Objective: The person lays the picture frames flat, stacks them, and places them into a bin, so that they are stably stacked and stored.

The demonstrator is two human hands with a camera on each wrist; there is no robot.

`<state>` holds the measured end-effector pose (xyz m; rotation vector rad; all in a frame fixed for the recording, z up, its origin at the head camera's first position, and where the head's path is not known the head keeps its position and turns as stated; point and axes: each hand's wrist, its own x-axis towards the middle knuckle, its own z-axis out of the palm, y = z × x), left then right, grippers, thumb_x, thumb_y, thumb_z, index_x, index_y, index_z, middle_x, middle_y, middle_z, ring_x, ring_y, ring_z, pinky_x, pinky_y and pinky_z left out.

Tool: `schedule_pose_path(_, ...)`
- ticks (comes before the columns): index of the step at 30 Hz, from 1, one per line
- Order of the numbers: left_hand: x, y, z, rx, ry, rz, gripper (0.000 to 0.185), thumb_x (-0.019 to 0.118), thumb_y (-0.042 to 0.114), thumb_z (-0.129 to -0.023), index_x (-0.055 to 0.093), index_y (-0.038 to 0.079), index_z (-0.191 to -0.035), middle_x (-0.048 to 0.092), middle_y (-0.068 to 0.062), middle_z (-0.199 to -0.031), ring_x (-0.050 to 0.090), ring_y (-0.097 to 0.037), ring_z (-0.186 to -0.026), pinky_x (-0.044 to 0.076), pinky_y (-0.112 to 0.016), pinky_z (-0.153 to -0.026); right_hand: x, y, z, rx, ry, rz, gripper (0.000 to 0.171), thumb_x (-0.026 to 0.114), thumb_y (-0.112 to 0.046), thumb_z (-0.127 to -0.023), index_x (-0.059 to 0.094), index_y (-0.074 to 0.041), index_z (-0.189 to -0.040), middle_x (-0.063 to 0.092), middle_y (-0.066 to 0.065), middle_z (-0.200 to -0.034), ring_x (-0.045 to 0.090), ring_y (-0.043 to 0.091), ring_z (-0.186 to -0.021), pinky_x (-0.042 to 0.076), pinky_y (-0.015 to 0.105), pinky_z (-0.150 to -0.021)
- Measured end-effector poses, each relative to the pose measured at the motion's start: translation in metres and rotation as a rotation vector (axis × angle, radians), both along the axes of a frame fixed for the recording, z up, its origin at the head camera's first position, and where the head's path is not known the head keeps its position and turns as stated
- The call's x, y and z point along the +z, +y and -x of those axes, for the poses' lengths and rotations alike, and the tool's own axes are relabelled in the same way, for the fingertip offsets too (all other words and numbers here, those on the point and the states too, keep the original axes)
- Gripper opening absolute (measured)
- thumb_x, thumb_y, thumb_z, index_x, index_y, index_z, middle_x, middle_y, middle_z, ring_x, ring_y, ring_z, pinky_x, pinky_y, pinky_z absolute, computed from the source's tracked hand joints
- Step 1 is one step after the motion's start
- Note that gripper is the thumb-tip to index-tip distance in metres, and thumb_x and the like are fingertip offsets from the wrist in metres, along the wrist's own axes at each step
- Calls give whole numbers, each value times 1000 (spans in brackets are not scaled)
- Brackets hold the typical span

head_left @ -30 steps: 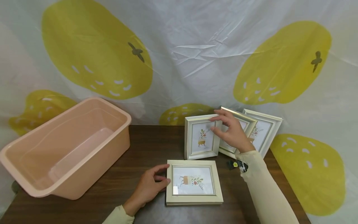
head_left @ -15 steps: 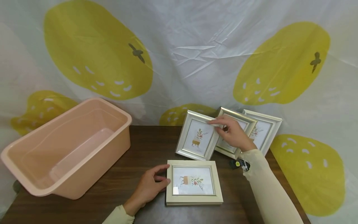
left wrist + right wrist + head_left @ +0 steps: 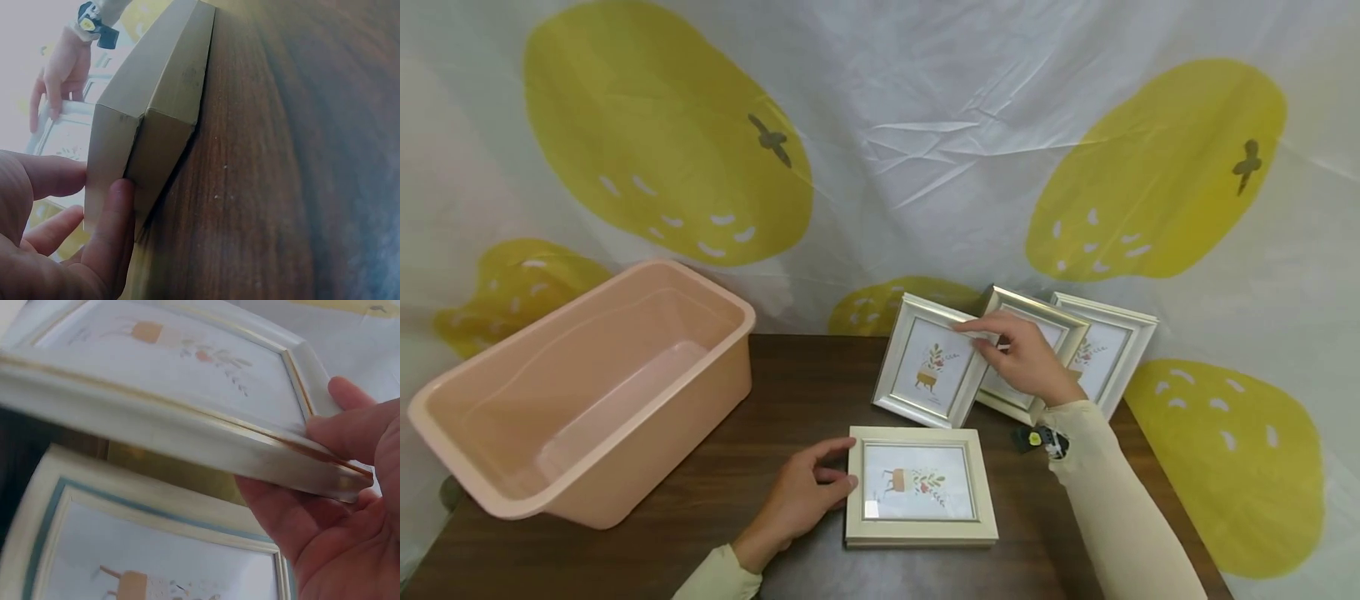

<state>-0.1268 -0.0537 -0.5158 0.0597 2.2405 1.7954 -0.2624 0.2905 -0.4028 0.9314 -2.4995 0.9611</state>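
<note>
My right hand (image 3: 1026,354) pinches the upper corner of a silver-white picture frame (image 3: 887,371), which stands tilted to the left at the back of the table. In the right wrist view, thumb and fingers lie on opposite sides of that corner of the frame (image 3: 187,434). A cream picture frame (image 3: 917,536) lies flat nearer the front, its print turned sideways. My left hand (image 3: 797,492) touches its left edge with thumb and fingertips. The left wrist view shows two layers in that stack (image 3: 112,137), with the fingertips against their ends.
Behind the right hand lean a gold-edged frame (image 3: 1011,410) and a white frame (image 3: 1138,342). A pink plastic basin (image 3: 662,417) stands on the left of the dark wooden table (image 3: 805,392). A curtain with yellow fruit shapes (image 3: 917,192) hangs behind.
The silver-white frame in my right hand has tipped from upright to leaning left, mostly in the first half second. The left hand and the flat frame have stayed put.
</note>
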Motion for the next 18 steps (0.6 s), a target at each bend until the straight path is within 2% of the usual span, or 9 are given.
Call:
schedule_pose_path(4,0,0,0,1,-6,-14,52,81,11,-92,67,19,-142,61,-17,-149,72,-23,-107,65,-35,-73,-3,-2,-2,-26,10,59,36,69,6,-97,79,-14,-125,76,8,-110,60,11,-88,50,19,-67)
schedule_pose_path(8,2,1,-2,4,-9,-34,53,82,11,-91,67,17,-142,62,-18,-148,72,-23,-106,65,-36,-74,-4,-3,-8,-62,6,132,34,68,4,-99,79,-14,-125,76,8,-111,59,10,-86,49,17,-61)
schedule_pose_path(12,3,2,-2,5,-13,-41,53,83,11,-91,67,16,-142,62,-18,-147,72,-22,-105,65,-36,-75,-5,-4,-18,-80,36,163,33,67,2,-101,78,-14,-127,74,7,-107,55,9,-80,46,16,-57)
schedule_pose_path(18,4,1,-1,1,-13,-47,52,81,11,-92,67,15,-142,62,-18,-148,72,-22,-105,65,-35,-75,-6,-6,-31,-99,72,211,35,67,5,-99,78,-13,-127,74,7,-113,55,8,-77,45,15,-56)
